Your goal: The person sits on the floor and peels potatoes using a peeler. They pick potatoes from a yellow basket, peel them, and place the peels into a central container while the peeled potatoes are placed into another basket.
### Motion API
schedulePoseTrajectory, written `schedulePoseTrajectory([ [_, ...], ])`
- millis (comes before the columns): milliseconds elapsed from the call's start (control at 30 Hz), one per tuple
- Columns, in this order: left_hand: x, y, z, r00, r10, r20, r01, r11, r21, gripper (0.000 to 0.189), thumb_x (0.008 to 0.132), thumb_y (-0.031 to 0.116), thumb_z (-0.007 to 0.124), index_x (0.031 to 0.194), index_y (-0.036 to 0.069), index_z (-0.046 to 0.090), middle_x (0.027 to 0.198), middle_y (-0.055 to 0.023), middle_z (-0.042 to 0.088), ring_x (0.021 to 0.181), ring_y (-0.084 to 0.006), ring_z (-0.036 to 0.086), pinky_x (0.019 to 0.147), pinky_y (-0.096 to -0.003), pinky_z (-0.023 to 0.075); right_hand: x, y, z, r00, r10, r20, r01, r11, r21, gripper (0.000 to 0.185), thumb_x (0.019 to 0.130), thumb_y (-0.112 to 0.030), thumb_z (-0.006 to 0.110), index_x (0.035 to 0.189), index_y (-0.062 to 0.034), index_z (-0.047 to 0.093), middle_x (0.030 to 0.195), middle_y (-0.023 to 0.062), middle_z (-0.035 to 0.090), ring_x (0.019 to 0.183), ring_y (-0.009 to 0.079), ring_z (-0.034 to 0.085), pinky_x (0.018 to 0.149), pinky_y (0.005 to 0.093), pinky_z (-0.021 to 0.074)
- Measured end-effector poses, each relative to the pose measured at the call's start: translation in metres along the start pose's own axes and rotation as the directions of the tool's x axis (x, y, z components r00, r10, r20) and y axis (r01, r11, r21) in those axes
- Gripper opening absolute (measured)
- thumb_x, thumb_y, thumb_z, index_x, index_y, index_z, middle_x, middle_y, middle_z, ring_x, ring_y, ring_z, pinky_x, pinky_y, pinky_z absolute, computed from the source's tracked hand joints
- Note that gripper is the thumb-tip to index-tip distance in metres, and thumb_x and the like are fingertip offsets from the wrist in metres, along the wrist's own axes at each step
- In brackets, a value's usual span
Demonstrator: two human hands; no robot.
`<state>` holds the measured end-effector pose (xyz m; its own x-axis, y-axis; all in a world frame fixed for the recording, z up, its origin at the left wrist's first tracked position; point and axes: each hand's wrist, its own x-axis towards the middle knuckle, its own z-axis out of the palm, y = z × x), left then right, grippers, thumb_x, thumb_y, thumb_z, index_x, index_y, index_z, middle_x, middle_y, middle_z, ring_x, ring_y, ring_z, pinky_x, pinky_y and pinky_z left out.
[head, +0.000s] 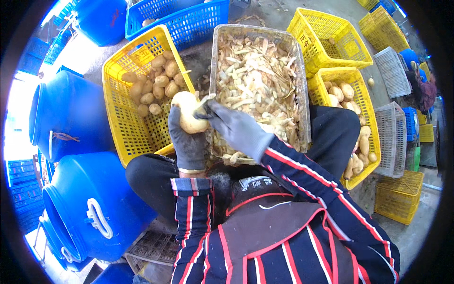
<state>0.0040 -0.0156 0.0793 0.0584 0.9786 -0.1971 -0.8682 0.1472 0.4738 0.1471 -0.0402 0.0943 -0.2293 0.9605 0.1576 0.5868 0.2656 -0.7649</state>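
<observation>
A large, mostly peeled potato is gripped in my left hand, which wears a grey glove. My right hand, gloved too, holds a small dark peeler against the potato's right side. A pale strip of peel sticks up at the tool; its blade is hard to make out. Under and beyond my hands stands a tub heaped with potato peelings. Left of it, a yellow plastic crate holds several unpeeled potatoes.
At right, a yellow crate contains pale potatoes; behind it stands another yellow crate bearing writing. Blue plastic barrels line the left side. A blue crate is at the back. A person appears at far right.
</observation>
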Motion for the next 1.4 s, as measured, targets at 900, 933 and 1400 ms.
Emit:
schedulePoseTrajectory([
  [900,0.010,-0.011,-0.004,0.999,0.018,0.031,-0.017,1.000,-0.017,0.050,0.089,0.039,0.058,0.125,0.005,0.048,0.116,-0.0096,0.057,0.103,-0.0222,0.058,0.089,-0.0335,0.0501,0.028,-0.003,-0.006,0.992,0.129,-0.004,-0.126,0.973,0.196,0.035,0.093,-0.025,0.053,0.121,-0.0033,0.053,0.099,0.0246,0.062,0.089,0.0403,0.062,0.074,0.0403,0.0516],
  [933,0.011,-0.012,-0.017,0.997,0.060,-0.046,-0.058,0.997,0.047,0.050,0.089,0.039,0.058,0.125,0.005,0.048,0.116,-0.0092,0.057,0.103,-0.0221,0.058,0.088,-0.0338,0.0505,0.005,-0.008,-0.005,0.984,0.170,0.046,-0.174,0.980,0.099,0.037,0.093,-0.025,0.051,0.122,-0.0022,0.052,0.097,0.0262,0.062,0.085,0.0410,0.063,0.073,0.0416,0.0520],
  [1400,0.005,-0.015,-0.023,0.999,-0.031,-0.014,0.029,0.995,-0.099,0.035,0.091,0.025,0.058,0.121,0.007,0.052,0.111,-0.0090,0.059,0.103,-0.0195,0.058,0.083,-0.0326,0.0521,0.013,-0.013,-0.004,0.977,0.189,0.102,-0.193,0.981,0.033,0.041,0.094,-0.029,0.052,0.123,-0.0005,0.054,0.113,0.0213,0.062,0.105,0.0306,0.062,0.086,0.0353,0.0493],
])
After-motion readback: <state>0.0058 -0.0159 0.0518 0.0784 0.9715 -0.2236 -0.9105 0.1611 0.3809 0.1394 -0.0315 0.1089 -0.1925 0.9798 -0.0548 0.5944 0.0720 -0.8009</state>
